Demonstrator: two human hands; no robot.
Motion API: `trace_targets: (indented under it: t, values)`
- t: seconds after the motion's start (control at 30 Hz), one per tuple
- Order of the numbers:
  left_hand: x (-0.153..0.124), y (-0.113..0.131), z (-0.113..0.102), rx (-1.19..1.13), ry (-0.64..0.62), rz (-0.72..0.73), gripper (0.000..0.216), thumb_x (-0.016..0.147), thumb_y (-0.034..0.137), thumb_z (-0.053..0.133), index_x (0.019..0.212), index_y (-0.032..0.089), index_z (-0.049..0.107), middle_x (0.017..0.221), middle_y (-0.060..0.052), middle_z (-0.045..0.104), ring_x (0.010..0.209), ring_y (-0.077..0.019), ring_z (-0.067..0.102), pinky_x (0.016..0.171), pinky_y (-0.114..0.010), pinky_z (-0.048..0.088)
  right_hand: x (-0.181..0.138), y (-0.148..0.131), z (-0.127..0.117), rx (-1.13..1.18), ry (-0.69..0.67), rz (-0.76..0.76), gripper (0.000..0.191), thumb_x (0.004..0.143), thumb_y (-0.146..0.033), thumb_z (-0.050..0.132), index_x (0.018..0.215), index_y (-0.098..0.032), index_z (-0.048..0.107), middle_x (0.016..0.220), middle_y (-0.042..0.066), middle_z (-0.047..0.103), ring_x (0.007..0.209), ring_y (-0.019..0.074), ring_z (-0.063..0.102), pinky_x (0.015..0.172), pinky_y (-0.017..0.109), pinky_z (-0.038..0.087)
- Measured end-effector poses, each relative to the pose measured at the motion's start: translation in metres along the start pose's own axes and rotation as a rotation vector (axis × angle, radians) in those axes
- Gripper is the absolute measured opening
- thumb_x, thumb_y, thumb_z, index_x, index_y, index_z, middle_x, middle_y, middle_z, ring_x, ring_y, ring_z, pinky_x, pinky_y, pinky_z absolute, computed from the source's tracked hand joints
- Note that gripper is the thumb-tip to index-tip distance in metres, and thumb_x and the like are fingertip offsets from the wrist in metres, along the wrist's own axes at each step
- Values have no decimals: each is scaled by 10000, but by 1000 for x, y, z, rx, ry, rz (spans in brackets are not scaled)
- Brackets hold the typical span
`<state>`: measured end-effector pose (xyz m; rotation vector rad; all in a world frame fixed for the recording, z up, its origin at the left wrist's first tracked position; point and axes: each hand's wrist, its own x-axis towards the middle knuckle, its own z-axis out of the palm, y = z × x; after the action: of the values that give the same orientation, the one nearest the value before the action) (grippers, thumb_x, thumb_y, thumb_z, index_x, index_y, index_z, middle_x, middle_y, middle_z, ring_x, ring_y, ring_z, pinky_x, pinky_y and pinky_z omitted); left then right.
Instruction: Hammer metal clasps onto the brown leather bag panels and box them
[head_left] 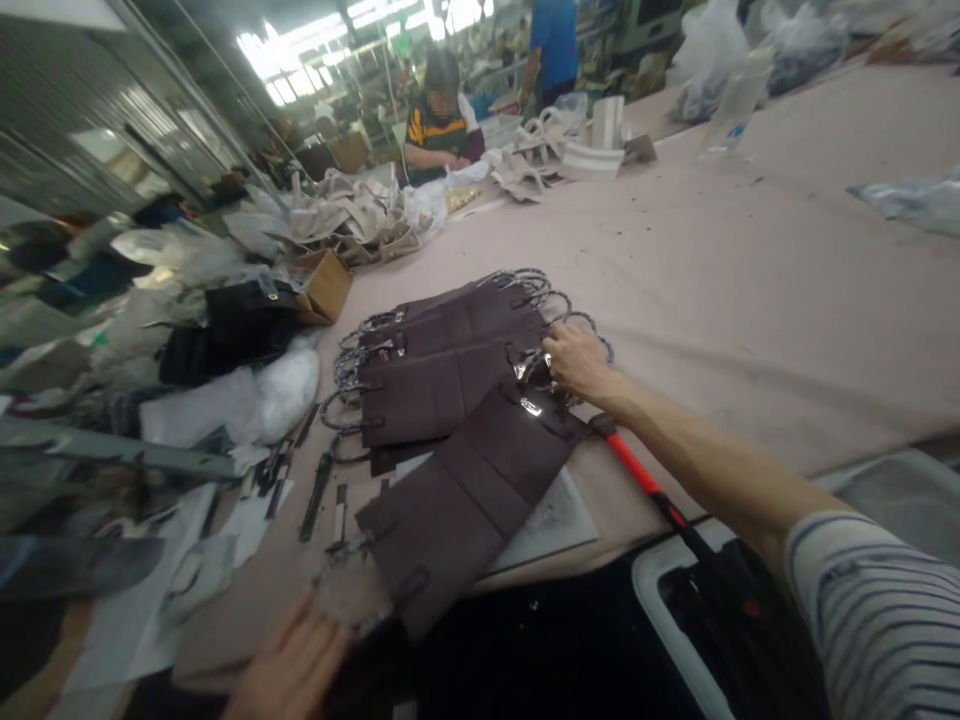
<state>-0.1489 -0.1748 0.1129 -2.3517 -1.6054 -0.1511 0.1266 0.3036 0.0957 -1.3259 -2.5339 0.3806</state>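
A dark brown leather bag panel (465,490) lies slanted at the table's front edge, with a silver zip pull or metal tag near its upper end. My right hand (577,362) is closed at that upper end, by the braided handles; its fingertips partly hide what they grip. Low in the view, my left hand (296,655) is smeared by motion beside the panel's lower end, near a blurred braided handle. Beyond lies an overlapping row of similar brown panels (420,395) with grey braided handles on both sides. Under the slanted panel a pale slab (559,515) partly shows.
A red-and-black tool handle (634,462) extends over the front edge below my right forearm. Hand tools (319,495), plastic bags and a cardboard box (328,287) crowd the left. Another person (442,125) sits across the table by beige strap pieces (352,210). A clear bottle (735,110) stands farther back.
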Motion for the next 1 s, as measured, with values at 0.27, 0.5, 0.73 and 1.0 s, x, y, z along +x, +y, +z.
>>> trace_targets:
  t: [0.27,0.5,0.73,1.0]
  values:
    - [184,-187,-105,276,228,-281,410,944,227,413,1282,192,642,1638,25,388,1565,-371,204,1201,-724,89,-163,-11,1,603,-75,327,136,820,-329,560,832,-198,595,663,20,643,589,166,586,526,265,426]
    - [237,-108,4,-5,141,-367,297,902,179,610,1155,41,680,1407,-156,565,1397,-356,490,1153,-538,426,-285,-130,75,1383,-304,650,340,729,-465,723,846,-192,557,671,2,665,574,156,640,510,245,464]
    - [148,17,121,-371,19,-583,369,951,264,612,1294,130,628,1498,-206,517,1448,-342,453,1205,-520,413,-296,-134,106,1399,-319,725,364,645,-432,763,794,-190,535,724,19,695,556,173,668,486,250,478]
    - [129,60,138,-345,2,-707,442,1005,301,525,1417,146,562,1579,-203,453,1518,-358,362,1249,-559,339,-290,-114,96,1245,-374,656,532,603,-588,821,890,-194,606,843,66,742,697,235,727,578,320,580]
